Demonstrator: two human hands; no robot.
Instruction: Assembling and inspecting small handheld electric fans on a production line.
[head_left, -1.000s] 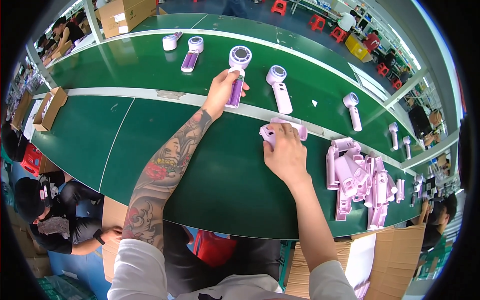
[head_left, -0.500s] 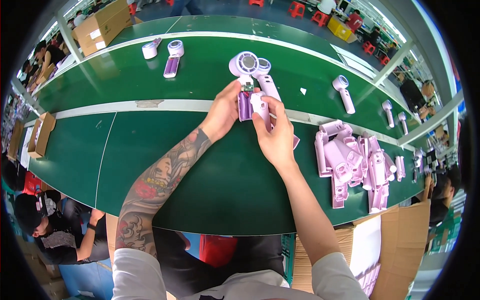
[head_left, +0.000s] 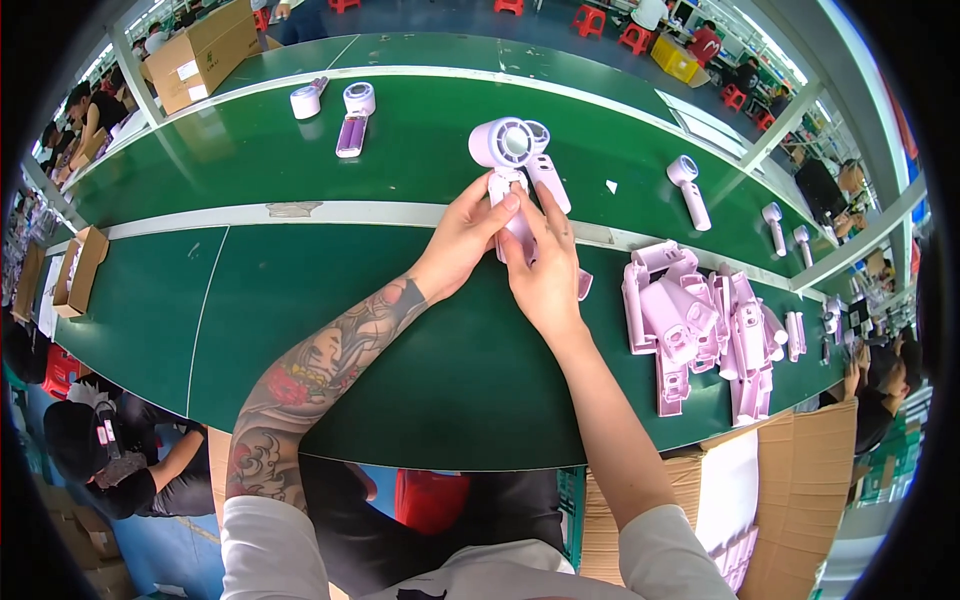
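Note:
A lilac handheld fan (head_left: pixel 500 143) is held upright over the table's middle, its round head tilted to the right. My left hand (head_left: pixel 465 235) grips the handle from the left, thumb across its front. My right hand (head_left: pixel 545 260) closes on the same handle from the right, fingers pressing a pale lilac cover over its front. The batteries and circuit board inside are hidden now. Just behind it a second fan (head_left: pixel 548 180) lies on the green belt. Beside my right hand, a loose lilac shell piece (head_left: pixel 584 284) lies partly hidden.
A pile of lilac handle shells (head_left: pixel 680 315) covers the table's right side. Further fans lie beyond the white rail (head_left: pixel 380 212), one (head_left: pixel 358 100) with its batteries exposed. A small carton (head_left: pixel 80 272) stands at far left, an opened carton (head_left: pixel 805 500) at lower right. A co-worker (head_left: pixel 125 450) sits lower left.
The handle cover has moved from beside the open handle onto its front, hiding the batteries and board. My left thumb has come across onto it, and both hands are closer together.

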